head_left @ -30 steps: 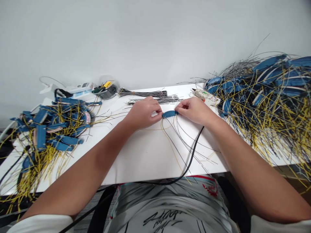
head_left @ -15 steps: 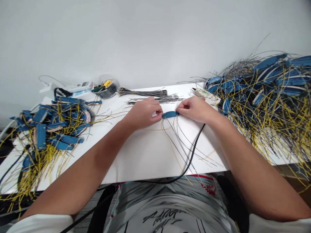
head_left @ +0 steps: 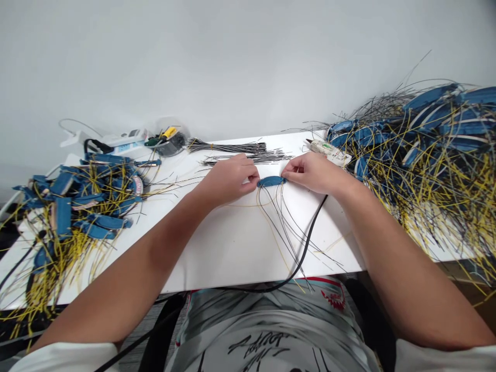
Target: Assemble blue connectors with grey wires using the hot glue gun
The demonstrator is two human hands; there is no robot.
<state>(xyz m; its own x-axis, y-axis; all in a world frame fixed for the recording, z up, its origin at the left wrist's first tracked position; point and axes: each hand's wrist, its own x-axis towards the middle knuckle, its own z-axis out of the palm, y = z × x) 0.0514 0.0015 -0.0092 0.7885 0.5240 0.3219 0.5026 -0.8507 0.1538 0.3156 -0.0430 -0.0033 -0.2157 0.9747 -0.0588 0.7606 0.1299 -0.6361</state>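
Observation:
A curved blue piece (head_left: 271, 181) lies between my two hands above the white table, with thin black and yellow wires (head_left: 279, 219) trailing from both its ends toward the front edge. My left hand (head_left: 237, 178) pinches the left end of the piece between thumb and fingers. At the right end, the thumb and index finger of my right hand (head_left: 308, 173) are closed on it. My fingertips hide the piece's very ends.
Blue pieces with yellow wires are heaped at the left (head_left: 64, 212) and right (head_left: 437, 134). Behind my hands lie bundled dark wires (head_left: 228, 146). A whitish glue gun (head_left: 329, 152) sits behind my right hand, its black cable (head_left: 309, 237) crossing the table. A power strip (head_left: 127, 144) stands back left.
The blue piece has tilted slightly and its hanging wires have shifted a little. My hands keep almost the same place and hold.

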